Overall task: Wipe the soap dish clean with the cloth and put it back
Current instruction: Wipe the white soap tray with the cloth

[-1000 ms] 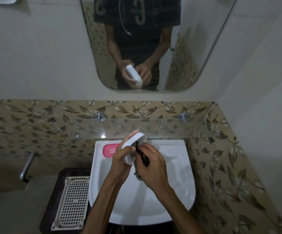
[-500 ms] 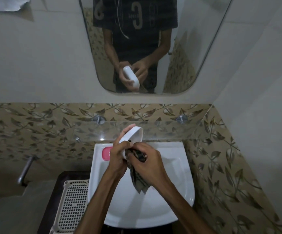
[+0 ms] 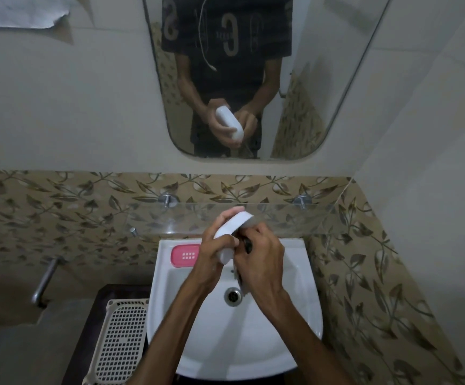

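Your left hand (image 3: 212, 255) grips the white soap dish (image 3: 232, 232) tilted on edge above the sink (image 3: 303, 315), fingers (image 3: 227, 215) curled round its back. Your right hand (image 3: 264, 262) pinches the dark cloth (image 3: 246, 244) (mostly hidden) against the dish's inner face.

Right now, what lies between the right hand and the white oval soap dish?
In the head view, the dark cloth, gripped by the right hand, against the dish.
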